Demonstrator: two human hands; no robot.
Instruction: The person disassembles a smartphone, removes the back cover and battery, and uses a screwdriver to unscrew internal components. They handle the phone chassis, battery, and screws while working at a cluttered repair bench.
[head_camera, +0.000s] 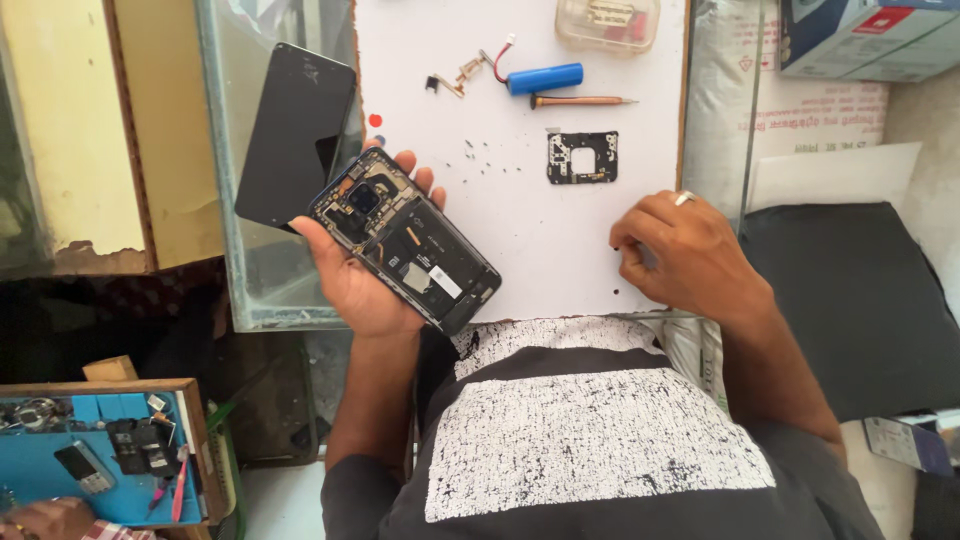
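Black, opened phone (405, 240), back cover removed, is gripped in the left hand (365, 270) above the white mat's (540, 230) near-left edge. The right hand (685, 255) is rested on the mat well to the phone's right, fingers curled together; whether anything is pinched cannot be told. Loose screws (480, 155) and a black bracket (582, 157) are seen between and beyond the hands.

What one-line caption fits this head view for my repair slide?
Left hand holds an opened phone; right hand rests on the white mat.
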